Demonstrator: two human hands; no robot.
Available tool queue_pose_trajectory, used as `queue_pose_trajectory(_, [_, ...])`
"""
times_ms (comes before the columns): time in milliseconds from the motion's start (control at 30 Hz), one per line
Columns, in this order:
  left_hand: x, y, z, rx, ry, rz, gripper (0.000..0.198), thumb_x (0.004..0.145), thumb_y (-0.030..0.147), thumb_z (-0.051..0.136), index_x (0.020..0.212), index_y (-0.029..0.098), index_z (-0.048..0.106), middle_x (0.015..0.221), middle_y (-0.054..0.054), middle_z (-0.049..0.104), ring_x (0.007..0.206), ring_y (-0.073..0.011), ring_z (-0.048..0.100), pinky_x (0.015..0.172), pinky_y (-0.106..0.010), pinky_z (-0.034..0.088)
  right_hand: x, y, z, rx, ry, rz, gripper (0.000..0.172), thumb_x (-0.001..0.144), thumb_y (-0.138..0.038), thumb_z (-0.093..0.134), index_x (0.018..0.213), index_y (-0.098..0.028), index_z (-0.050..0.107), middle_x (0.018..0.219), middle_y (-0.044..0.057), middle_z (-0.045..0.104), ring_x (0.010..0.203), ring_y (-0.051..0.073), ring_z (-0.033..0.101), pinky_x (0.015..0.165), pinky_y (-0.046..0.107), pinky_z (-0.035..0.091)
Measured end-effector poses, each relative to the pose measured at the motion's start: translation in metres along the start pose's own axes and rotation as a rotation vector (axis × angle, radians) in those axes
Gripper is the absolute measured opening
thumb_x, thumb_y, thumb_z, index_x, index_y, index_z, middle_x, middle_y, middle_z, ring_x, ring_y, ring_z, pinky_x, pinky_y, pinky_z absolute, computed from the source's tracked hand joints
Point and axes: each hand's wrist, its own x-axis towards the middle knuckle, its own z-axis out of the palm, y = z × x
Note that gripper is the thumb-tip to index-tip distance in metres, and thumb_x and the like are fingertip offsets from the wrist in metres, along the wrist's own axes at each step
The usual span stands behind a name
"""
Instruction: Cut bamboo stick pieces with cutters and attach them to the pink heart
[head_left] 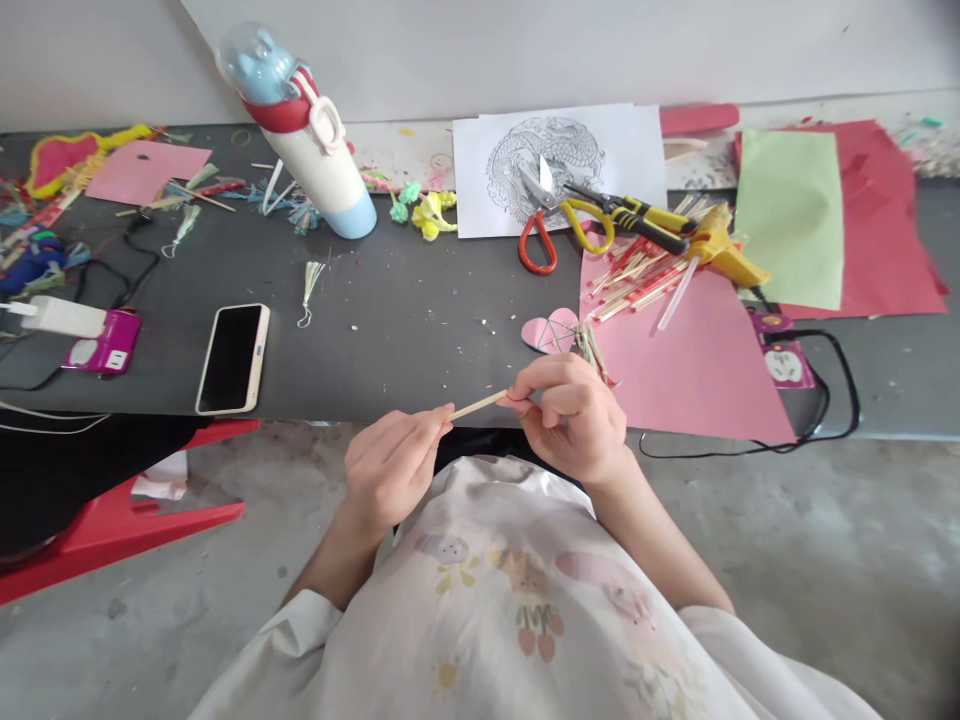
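Two pinching grips, left hand [390, 465] and right hand [574, 420], hold a thin wooden stick [478, 405] by its ends at the table [390, 300] edge.

This is a craft workshop: the dark bench [420, 300] carries coloured paper [690, 350], scissors [559, 225], a glue gun [720, 250] and thin sticks [634, 285].

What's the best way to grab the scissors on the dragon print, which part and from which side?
Take the scissors by the red loop and yellow loop, coming from the near edge of the table. The loops point toward the person and lie flat, while the blades point away onto the dragon print.
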Motion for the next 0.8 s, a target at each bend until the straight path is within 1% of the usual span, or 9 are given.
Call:
queue_pose_trajectory(267, [0.0014,0.0047,0.0009,0.043,0.004,0.002,0.033,0.086,0.004,0.063,0.114,0.019,0.065,0.078,-0.002,0.075,0.059,-0.0116,0.062,0.061,-0.026,0.051,0.0015,-0.0018,0.0015,0.017,0.030,0.040,0.038,0.084,0.000,0.058,0.079,-0.026,0.031,0.081,0.000,0.061,0.069,0.014,0.058,0.057,0.028,0.050])
queue_pose_trajectory(500, [-0.0007,0.0041,0.0008,0.031,0.025,0.015,0.034,0.082,0.000,0.066,0.113,0.014,0.066,0.077,-0.004,0.075,0.059,-0.0119,0.061,0.061,-0.026,0.051,0.0006,-0.0018,0.0027,0.074,0.054,0.040,0.039,0.081,0.001,0.062,0.079,-0.026,0.034,0.082,0.001,0.063,0.069,0.014,0.059,0.057,0.027,0.051])
queue_pose_trajectory(600, [-0.0013,0.0031,0.0011,0.031,0.036,0.023,0.035,0.081,0.000,0.067,0.113,0.014,0.066,0.077,-0.003,0.075,0.059,-0.0113,0.061,0.061,-0.024,0.051,-0.0005,-0.0012,0.0039,0.093,0.053,0.051,0.039,0.080,0.002,0.063,0.080,-0.025,0.034,0.082,0.001,0.063,0.068,0.013,0.059,0.057,0.026,0.051])
queue_pose_trajectory(800, [-0.0030,0.0014,0.0046,-0.005,0.020,0.005,0.036,0.082,0.000,0.065,0.115,0.015,0.066,0.081,-0.004,0.076,0.063,-0.0124,0.064,0.062,-0.025,0.052,-0.0065,0.0017,0.0064,0.150,0.055,0.133,0.040,0.080,0.002,0.064,0.082,-0.025,0.035,0.081,0.001,0.063,0.068,0.013,0.060,0.058,0.026,0.052])
